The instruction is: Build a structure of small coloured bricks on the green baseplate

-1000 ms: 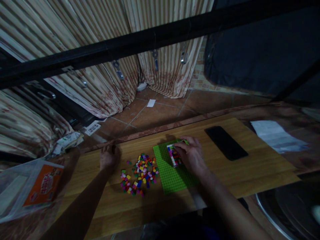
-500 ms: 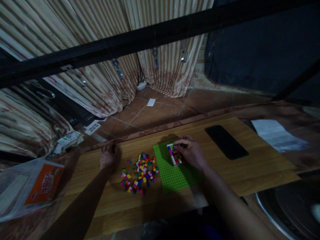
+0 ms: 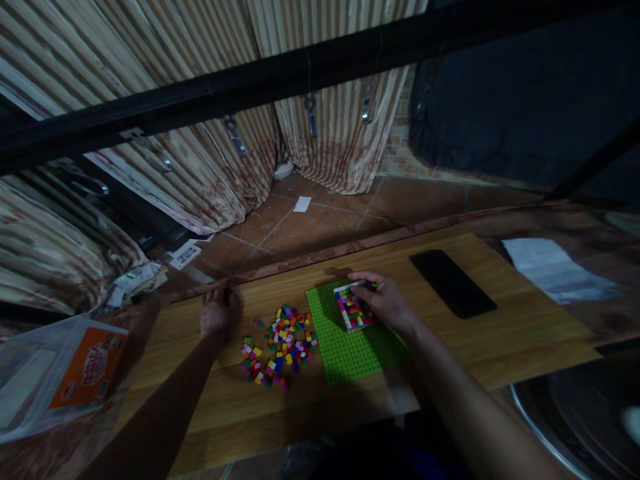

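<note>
A green studded baseplate (image 3: 350, 363) lies on the wooden table, bearing a small rectangular build of coloured bricks (image 3: 354, 312) with a white border. My right hand (image 3: 387, 301) is over the far right part of this build, its index finger and thumb stretched out and apart; no brick shows between them. The hand covers the build's right side. Left of the baseplate lies a loose pile of small coloured bricks (image 3: 285, 337). My left hand (image 3: 216, 313) rests on the table left of the pile, fingers curled in; whether anything is inside is hidden.
A black phone-like slab (image 3: 453, 283) lies on the table (image 3: 530, 333) at right. Beyond the right end is a white paper sheet (image 3: 555, 270). A clear plastic box (image 3: 30, 373) with an orange label stands at left. A dark bar (image 3: 300, 77) crosses in front of striped curtains (image 3: 200, 167).
My right hand has shifted slightly right and its finger and thumb have spread from a pinch at the build's far edge. More of the build shows. My left hand stays put.
</note>
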A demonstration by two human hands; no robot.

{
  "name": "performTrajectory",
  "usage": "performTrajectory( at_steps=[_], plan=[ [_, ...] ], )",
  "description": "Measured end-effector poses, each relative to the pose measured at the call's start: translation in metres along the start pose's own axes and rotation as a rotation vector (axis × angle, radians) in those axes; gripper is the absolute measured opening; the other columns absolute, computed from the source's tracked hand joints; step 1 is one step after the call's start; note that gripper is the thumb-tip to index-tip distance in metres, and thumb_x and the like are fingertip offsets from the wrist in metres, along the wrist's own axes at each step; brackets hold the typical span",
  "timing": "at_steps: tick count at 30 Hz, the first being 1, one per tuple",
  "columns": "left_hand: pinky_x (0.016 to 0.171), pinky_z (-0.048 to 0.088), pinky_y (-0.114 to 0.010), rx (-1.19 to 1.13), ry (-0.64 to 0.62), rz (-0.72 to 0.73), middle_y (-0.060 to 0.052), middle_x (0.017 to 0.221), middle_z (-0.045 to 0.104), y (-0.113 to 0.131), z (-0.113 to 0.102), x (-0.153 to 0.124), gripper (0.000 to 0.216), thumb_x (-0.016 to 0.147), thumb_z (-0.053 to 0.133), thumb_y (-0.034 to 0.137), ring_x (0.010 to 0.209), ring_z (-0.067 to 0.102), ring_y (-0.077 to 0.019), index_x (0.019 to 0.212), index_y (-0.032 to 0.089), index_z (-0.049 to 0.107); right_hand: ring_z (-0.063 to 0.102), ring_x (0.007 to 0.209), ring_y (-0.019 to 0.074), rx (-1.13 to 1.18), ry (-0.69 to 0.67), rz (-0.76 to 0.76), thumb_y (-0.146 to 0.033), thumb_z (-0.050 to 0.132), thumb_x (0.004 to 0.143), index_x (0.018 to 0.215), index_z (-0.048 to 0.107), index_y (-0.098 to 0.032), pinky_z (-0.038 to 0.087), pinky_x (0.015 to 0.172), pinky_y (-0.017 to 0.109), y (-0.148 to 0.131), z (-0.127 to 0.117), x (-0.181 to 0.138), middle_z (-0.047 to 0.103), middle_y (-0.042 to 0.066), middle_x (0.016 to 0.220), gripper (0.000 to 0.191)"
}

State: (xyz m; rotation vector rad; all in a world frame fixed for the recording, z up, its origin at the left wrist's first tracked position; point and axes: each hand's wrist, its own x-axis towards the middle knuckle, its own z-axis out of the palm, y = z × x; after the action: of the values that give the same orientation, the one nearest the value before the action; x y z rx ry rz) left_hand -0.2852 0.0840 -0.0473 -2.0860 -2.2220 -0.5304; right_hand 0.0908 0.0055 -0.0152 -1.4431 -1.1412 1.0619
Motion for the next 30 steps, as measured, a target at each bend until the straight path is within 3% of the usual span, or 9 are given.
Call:
performTrajectory(
  at_steps=[9,30],
  plan=[
    [0.106,0.037,-0.045,0.001,0.002,-0.023,-0.015,0.123,0.056,-0.0002,0.0010,0.0000,0.044,0.086,0.041,0.039,0.122,0.045,-0.0305,0.119,0.015,0.058,0.067,0.071,0.0177,0.001,-0.076,0.066,-0.029,0.068,0.068,0.095,0.073,-0.018,0.053,0.064,0.030,-0.0039,-0.0022,0.0027,0.074,0.004,0.082,0.029],
    [0.106,0.037,-0.045,0.019,-0.017,-0.016,-0.015,0.123,0.058,0.0004,0.0004,0.0001,0.042,0.088,0.040,0.037,0.122,0.047,-0.0302,0.119,0.015,0.058,0.065,0.065,0.0173,0.035,-0.085,0.137,-0.031,0.072,0.064,0.086,0.073,-0.019,0.052,0.061,0.030,-0.0052,-0.0031,0.0058,0.072,0.002,0.074,0.026]
  ],
)
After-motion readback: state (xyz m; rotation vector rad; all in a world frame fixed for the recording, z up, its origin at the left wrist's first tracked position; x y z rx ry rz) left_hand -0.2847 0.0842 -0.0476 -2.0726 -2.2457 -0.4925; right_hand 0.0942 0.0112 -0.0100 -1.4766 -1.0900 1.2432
